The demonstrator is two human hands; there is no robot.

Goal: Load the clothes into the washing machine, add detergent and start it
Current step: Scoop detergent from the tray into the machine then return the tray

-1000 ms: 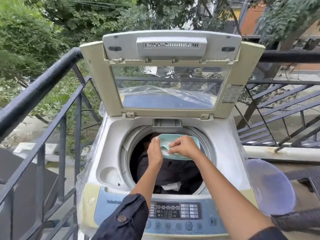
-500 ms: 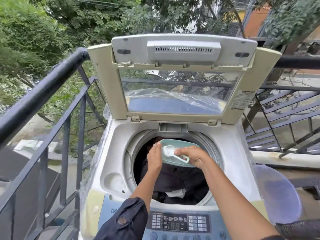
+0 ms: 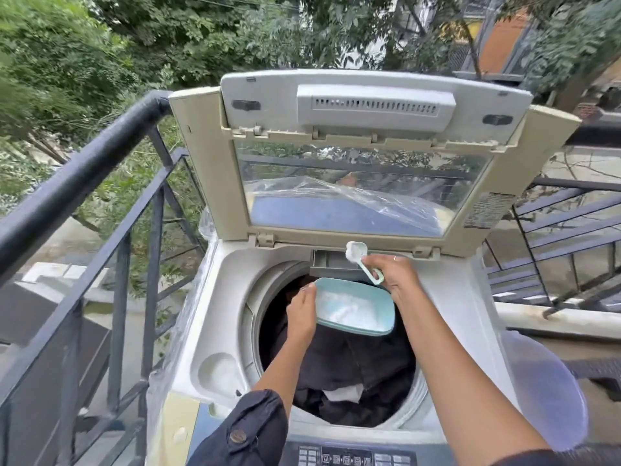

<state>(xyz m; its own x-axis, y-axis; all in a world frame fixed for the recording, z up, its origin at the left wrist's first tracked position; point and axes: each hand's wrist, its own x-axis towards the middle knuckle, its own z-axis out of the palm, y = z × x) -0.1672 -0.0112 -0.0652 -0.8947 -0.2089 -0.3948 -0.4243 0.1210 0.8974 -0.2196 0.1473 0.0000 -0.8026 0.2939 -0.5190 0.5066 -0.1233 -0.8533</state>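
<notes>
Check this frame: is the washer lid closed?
No, the lid stands propped upright behind the open drum, which shows dark clothes inside.

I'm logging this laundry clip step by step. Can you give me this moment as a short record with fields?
lid: open, upright
drum: dark clothes inside
left hand: holds teal tub of white powder over the drum
right hand: holds scoop, its bowl at the drawer under the lid hinge
basin: right of washer

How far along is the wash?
Done: dark clothes lie in the drum, lid up. In hand: left hand holds the powder tub; right hand holds a full scoop at the drawer. Left: tip it, shut the lid, press start.
</notes>
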